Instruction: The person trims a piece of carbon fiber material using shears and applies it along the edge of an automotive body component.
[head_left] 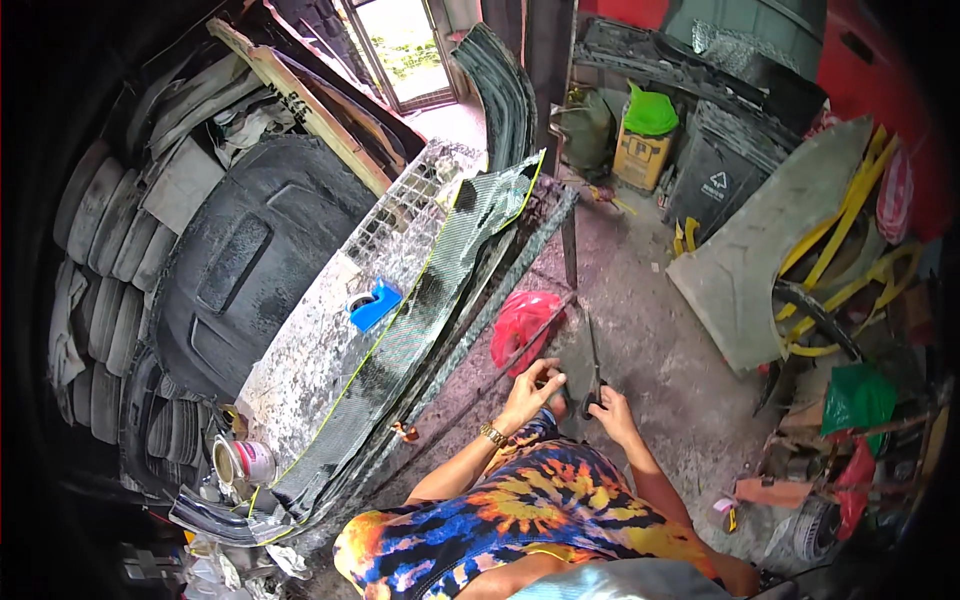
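My right hand [612, 414] is closed round the dark handles of a pair of scissors [594, 372], its long thin blades pointing away from me. To its left, my left hand [532, 396] is curled with thumb and fingers close together; anything between them is too small to make out. Both hands are in front of my body, over the floor. Left of them, a long curved panel [330, 462] lies along the bench edge. Black-and-silver woven carbon-fibre cloth [425, 305] with yellow-green edge threads covers much of it, loose and raised at the far end.
On the spattered white bench [300, 365] are a blue tape dispenser [374, 307] and an open paint can [243, 462]. A red plastic bag [525, 328] hangs or lies beyond my hands. At right leans a grey panel [745, 275]; bins [715, 180] stand behind.
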